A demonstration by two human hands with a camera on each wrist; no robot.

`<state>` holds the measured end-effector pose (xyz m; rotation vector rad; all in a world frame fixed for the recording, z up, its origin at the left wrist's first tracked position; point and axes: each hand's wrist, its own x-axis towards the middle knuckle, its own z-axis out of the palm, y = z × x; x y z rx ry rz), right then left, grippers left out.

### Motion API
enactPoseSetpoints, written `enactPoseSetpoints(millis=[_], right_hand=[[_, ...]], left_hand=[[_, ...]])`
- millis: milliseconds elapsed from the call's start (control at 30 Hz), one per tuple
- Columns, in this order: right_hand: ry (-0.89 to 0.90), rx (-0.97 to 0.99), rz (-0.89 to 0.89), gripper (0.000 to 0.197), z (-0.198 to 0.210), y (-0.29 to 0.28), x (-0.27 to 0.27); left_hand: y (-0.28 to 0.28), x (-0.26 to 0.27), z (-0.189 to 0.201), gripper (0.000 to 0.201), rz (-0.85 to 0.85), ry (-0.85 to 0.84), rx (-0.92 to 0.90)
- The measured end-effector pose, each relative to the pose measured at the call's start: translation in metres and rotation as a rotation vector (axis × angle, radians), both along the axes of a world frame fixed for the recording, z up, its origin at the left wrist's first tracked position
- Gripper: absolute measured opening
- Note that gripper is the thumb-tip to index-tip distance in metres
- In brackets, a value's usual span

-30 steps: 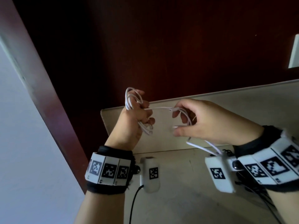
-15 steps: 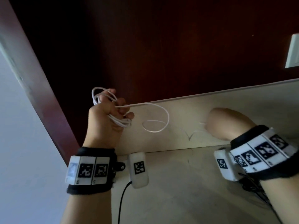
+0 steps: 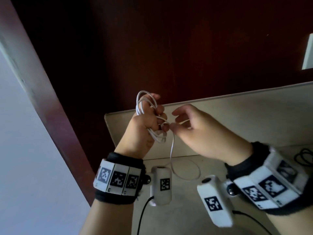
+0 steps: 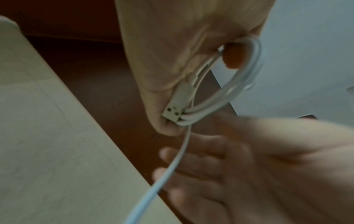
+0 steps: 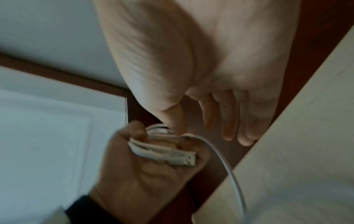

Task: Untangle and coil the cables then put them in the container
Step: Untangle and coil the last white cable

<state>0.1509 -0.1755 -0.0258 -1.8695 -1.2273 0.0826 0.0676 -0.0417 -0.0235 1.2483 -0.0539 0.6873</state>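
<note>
Against dark wood panelling (image 3: 152, 48), gripped light, limp white cable (image 3: 140, 106) coil in left hand (image 3: 142, 129); right hand (image 3: 199, 133) fingers pinched loose strand.

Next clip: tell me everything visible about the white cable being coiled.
The white cable is thin, round and smooth, plastic by its look. Several loops are bunched in the left hand, whose grip also traps its rectangular USB plug against the palm. One loose strand runs past the right hand, thumb near it, and drops in a curl onto the pale surface.
</note>
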Motion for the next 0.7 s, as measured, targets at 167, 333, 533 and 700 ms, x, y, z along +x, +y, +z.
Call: enactPoseSetpoints(millis=[167,333,533,700], right_hand=[[0.241,0.151,0.098,0.016,-0.011,0.012,0.011],[0.360,-0.184,0.295,0.033,0.004,-0.014,0.031],[-0.121,0.266,0.171,0.030,0.001,-0.003,0.027],[-0.089,0.450,0.090,0.030,-0.005,0.005,0.022]], left_hand=[[-0.002,0.001,-0.002,0.067,-0.045,-0.025,0.059],[0.010,-0.004,-0.002,0.062,0.013,-0.019,0.062],[0.000,0.003,-0.009,0.062,-0.054,0.112,0.263],[-0.013,0.007,-0.009,0.053,-0.257,0.096,0.190]])
